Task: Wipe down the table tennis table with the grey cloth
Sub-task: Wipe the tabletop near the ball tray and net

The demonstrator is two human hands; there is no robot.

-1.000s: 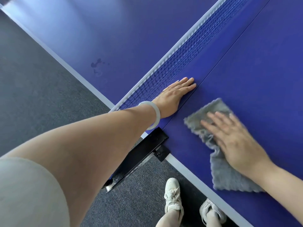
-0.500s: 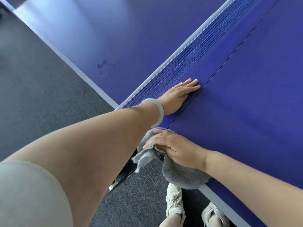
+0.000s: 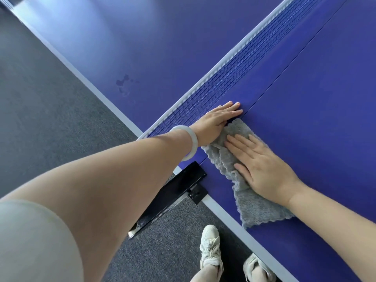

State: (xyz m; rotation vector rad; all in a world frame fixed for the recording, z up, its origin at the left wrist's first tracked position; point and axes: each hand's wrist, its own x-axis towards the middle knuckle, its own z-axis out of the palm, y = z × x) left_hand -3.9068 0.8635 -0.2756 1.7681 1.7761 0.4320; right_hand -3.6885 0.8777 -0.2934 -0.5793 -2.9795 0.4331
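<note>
Cloth (image 3: 254, 208) is back flat on the bench (image 3: 315, 98) now, after hanging bunched off the edge half a second ago. Your right hand (image 3: 262, 169) presses it with straight fingers, nothing clenched. Its top corner touches your left hand (image 3: 215, 121), which stays flat by the net (image 3: 234, 78). Looks like that corner strip's done; the dark smudge (image 3: 123, 82) beyond the net isn't.

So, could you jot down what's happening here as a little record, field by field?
table: blue table tennis table
cloth: fluffy grey cloth, spread near the table's edge
right hand: flat on the cloth, fingers straight
left hand: flat on the table beside the blue mesh net, touching the cloth
mark: dark smudge beyond the net
</note>
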